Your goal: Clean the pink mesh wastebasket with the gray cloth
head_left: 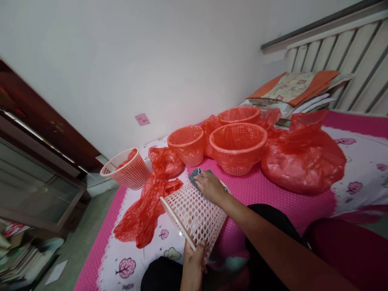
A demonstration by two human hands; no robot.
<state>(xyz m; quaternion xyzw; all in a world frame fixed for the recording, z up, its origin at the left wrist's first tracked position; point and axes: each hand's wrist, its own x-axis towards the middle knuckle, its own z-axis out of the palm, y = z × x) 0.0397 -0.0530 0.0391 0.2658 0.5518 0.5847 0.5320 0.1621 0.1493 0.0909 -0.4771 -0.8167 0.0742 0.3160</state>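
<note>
A white plastic basket (pixel 195 210) full of holes lies tilted on its side over my lap, its mouth turned to the left. My left hand (pixel 195 258) grips its rim from below, thumb on the outer wall. On the basket's upper side, my right hand (pixel 211 186) presses a grey cloth (pixel 195 173) against the wall, fingers closed over it. Just left of the basket, a crumpled red plastic bag (pixel 148 214) is spread on the bed. Part of the cloth is hidden under my right hand.
Behind stand several baskets lined with red bags, among them a large one (pixel 238 147) and a smaller one (pixel 187 143). A white basket (pixel 125 167) holding red plastic is at the bed's left edge. A full red bag (pixel 303 161) sits right, before folded bedding (pixel 294 87).
</note>
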